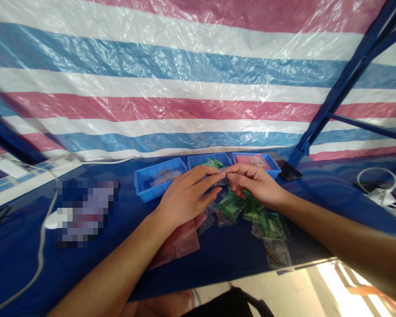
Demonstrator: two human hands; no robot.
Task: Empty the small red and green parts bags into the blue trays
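My left hand (186, 196) and my right hand (255, 182) meet at the fingertips over the middle of the table. Between them shows the edge of a small clear plastic bag (223, 169), mostly hidden by the fingers; what is inside cannot be made out. Both hands pinch it. Below my right hand lie several green packets (231, 206) in clear plastic. Small clear packets with brass-coloured pieces (224, 218) are spread among them. A pink translucent bag (181, 242) lies flat, partly beneath my left hand and forearm.
Behind my hands stand a blue bin with clear packets (143, 187), a blue bin with green packets (193, 160) and a blue bin with pink packets (273, 165). A dark phone (291, 171) lies right. A white cable (41, 251) runs along the left. Striped sheeting (185, 79) hangs behind.
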